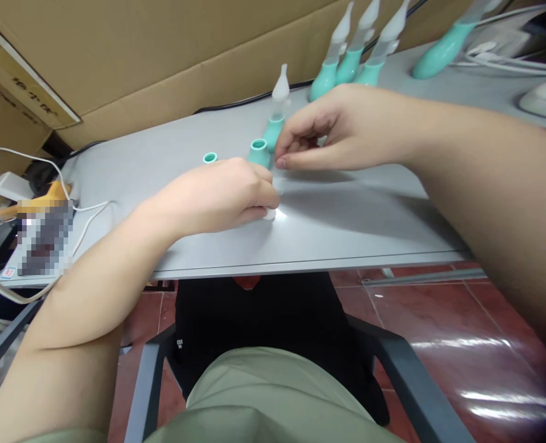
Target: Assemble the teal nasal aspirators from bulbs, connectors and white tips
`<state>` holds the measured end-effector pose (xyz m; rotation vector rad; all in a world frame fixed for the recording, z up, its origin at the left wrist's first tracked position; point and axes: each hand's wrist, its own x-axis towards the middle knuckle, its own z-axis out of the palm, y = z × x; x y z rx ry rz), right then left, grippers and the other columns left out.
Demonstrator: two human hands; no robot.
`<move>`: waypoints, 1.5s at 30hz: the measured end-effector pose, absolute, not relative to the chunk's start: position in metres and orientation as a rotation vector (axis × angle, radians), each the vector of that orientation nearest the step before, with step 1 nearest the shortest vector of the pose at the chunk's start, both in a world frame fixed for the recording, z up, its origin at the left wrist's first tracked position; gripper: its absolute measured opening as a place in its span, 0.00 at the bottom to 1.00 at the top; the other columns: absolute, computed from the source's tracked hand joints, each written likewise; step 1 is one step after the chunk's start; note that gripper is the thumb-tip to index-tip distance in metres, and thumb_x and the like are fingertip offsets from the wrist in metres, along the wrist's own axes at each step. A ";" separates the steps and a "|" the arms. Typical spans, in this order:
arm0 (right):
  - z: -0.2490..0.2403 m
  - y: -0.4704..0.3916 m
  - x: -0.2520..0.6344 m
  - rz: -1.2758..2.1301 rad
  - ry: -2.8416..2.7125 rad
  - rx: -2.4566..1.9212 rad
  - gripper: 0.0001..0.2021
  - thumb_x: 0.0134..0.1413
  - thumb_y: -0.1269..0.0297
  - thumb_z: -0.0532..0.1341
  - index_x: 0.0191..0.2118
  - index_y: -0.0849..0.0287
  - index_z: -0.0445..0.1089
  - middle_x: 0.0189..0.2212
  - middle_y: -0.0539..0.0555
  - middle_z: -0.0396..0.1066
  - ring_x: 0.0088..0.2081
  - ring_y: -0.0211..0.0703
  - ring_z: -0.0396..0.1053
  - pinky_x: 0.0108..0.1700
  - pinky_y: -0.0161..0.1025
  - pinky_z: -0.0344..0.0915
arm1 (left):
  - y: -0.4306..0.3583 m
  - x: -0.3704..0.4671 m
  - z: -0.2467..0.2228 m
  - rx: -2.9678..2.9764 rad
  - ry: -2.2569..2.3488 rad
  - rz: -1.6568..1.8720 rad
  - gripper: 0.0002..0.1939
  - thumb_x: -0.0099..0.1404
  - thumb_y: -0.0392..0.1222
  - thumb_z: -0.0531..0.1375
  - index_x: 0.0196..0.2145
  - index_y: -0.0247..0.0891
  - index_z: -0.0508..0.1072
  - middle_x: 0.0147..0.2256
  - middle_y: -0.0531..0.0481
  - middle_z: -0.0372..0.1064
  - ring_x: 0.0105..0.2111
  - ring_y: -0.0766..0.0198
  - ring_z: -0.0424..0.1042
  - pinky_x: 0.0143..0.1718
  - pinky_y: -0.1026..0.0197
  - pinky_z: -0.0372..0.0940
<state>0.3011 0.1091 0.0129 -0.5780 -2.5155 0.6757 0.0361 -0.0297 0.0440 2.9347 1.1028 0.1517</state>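
Evidently, in the head view, the left hand (236,194) lies low over the smooth grey desk (208,251), thumb and fingers pinching a small, glossy white piece (269,214) near the front edge; the grip hides most of it, so its long axis cannot be told. Just beyond those knuckles an open teal bulb (259,155) stands upright, its round, thick-lipped mouth facing up, and to its left shows another teal rim (210,158), also facing up. The right hand (332,132) hovers with fingers curled and thumb close to them; whether it holds anything cannot be told. Beside its fingertips stands an assembled bulb (273,132), long axis near vertical: rounded opaque teal base, clear neck, milky tapering tip pointing up. Farther back, three more assembled bulbs (332,67) stand clustered, tips upward, before ribless brown cardboard (162,55).
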 end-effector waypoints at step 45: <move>0.002 0.084 0.268 1.279 -1.781 -0.354 0.16 0.51 0.72 0.94 0.35 0.53 0.90 0.33 0.52 0.88 0.35 0.47 0.87 0.41 0.41 0.87 | -0.004 0.029 0.024 2.015 1.236 1.177 0.09 0.74 0.43 0.83 0.45 0.41 0.90 0.37 0.47 0.90 0.38 0.50 0.92 0.43 0.49 0.89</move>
